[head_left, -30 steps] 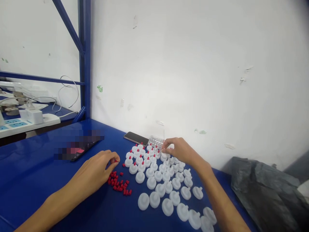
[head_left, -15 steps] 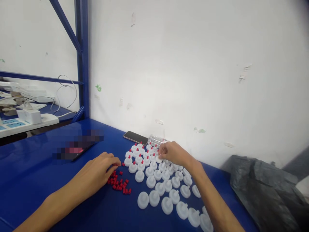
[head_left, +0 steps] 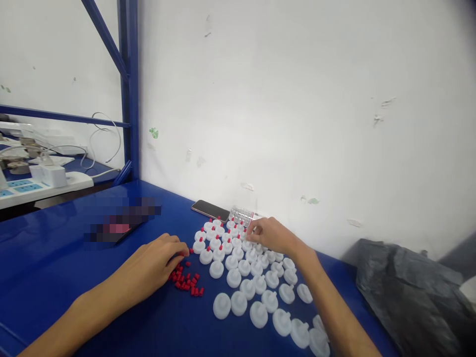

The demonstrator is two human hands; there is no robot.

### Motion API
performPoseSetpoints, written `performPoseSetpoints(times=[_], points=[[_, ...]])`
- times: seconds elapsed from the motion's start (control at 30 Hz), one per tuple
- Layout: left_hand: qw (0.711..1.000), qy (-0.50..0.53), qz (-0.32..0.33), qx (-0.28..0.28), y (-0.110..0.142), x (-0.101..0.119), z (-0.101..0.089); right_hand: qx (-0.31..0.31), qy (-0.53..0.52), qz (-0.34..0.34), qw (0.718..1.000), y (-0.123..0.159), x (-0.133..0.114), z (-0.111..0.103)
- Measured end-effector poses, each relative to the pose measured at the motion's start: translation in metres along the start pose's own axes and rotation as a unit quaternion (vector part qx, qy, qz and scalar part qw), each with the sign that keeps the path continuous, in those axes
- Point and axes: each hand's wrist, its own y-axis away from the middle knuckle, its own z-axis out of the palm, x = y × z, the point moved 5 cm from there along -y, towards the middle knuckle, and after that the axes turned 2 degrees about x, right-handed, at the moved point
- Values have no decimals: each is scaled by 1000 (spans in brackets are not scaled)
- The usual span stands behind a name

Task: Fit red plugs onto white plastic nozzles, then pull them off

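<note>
My left hand (head_left: 163, 258) is over the left edge of a loose pile of small red caps (head_left: 186, 282), its fingers curled and thumb close to the index finger. One red cap (head_left: 191, 251) lies just beside its fingertips; whatever the fingers may hold is hidden. My right hand (head_left: 269, 234) reaches into rows of white round lids with short nozzles (head_left: 259, 314). Its thumb and fingers are pinched together just above a white lid (head_left: 246, 244); what is between them does not show. White lids with red caps on their nozzles (head_left: 206, 256) stand to the left of this hand.
A phone (head_left: 210, 210) and a clear plastic bottle (head_left: 241, 215) lie by the wall behind the lids. A blurred-out dark object (head_left: 122, 223) is on the blue table (head_left: 55, 248) at left. A grey plastic bag (head_left: 401, 287) sits at right, and a power strip (head_left: 74, 182) at far left.
My right hand's fingertips have lifted slightly off the white lid beneath them. My left hand stays beside the red caps. The whole view has shifted slightly.
</note>
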Motion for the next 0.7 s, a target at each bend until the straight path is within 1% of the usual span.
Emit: performPoseSetpoints(times=[0.1, 0.2, 0.3, 0.4, 0.5, 0.57, 0.63, 0.7], points=[[1000, 6, 12, 6, 1, 1, -1, 30, 36, 24, 999, 2, 4, -8], [1000, 5, 19, 7, 2, 1, 1, 29, 62, 52, 996, 2, 11, -6], [1000, 8, 23, 18, 1, 1, 1, 30, 63, 63, 996, 0, 15, 1], [999, 7, 19, 44, 1, 2, -3, 56, 40, 53, 996, 1, 13, -3], [996, 12, 9, 91, 0, 4, -12, 94, -4, 27, 995, 6, 3, -20], [992, 25, 9, 124, 1, 7, -18, 111, -38, 4, 993, 11, -9, -33], [987, 42, 17, 152, 3, 11, -24, 113, -68, -21, 991, 17, -25, -42], [982, 60, 32, 178, 5, 15, -28, 100, -100, -53, 988, 23, -47, -45]])
